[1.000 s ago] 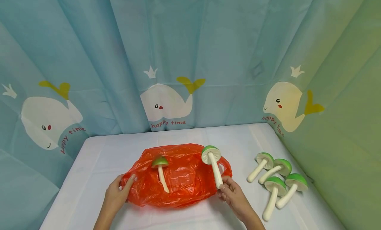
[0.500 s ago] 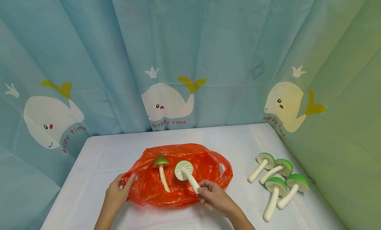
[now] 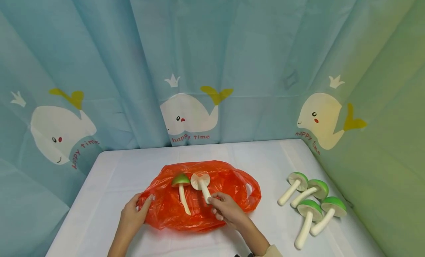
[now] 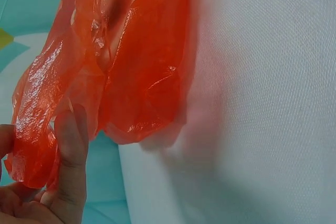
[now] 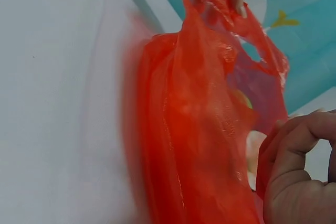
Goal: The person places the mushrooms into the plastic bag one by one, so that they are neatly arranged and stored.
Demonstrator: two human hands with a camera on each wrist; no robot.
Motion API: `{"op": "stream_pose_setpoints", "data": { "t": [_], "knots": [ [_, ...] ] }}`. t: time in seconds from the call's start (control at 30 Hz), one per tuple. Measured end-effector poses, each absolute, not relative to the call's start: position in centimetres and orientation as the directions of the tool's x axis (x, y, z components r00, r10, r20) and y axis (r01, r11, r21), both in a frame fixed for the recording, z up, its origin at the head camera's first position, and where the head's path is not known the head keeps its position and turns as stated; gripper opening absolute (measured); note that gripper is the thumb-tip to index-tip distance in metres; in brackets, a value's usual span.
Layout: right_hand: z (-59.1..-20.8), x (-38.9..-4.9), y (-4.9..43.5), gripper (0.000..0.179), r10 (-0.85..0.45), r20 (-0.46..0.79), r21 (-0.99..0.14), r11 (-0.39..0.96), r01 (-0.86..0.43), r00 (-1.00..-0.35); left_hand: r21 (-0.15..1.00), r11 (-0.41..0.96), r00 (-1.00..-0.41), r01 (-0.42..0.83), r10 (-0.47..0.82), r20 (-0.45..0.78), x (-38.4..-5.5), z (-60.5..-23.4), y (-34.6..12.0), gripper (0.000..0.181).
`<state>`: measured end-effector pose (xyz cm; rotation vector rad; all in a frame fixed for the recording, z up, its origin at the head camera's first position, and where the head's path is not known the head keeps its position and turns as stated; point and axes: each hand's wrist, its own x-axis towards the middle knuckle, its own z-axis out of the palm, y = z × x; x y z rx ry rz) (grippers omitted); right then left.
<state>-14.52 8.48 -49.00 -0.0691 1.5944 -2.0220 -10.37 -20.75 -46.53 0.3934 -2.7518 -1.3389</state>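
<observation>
A red plastic bag (image 3: 229, 181) lies spread with its mouth open on the white table. My left hand (image 3: 131, 214) pinches its left edge between thumb and fingers, with the thin film bunched at the grip in the left wrist view. My right hand (image 3: 227, 209) pinches the stem end of a toy mushroom (image 3: 205, 192) over the bag's mouth, its pale underside facing me. Just left of it, another green-capped mushroom (image 3: 184, 199) lies in the bag. In the right wrist view, the bag's film (image 5: 194, 129) hides most of the held mushroom.
Several green-capped mushrooms (image 3: 308, 216) with white stems lie grouped on the table (image 3: 265, 159) at the right. A blue curtain (image 3: 259, 65) with whale prints hangs behind the table, and a greenish curtain (image 3: 391, 168) borders its right side.
My right hand has carried the mushroom leftward from the bag's right edge to above its middle, beside the other mushroom. The left hand keeps its grip on the bag.
</observation>
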Motion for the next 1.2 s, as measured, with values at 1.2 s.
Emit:
{"op": "stream_pose_setpoints", "data": {
  "t": [1.2],
  "knots": [
    [-49.3, -14.0, 6.6, 0.025, -0.350, -0.349, -0.929, 0.253, 0.271, -0.869, 0.802, 0.563, -0.961, -0.200, -0.274, -0.047, -10.2, -46.5, -21.0, 0.048]
  ]
}}
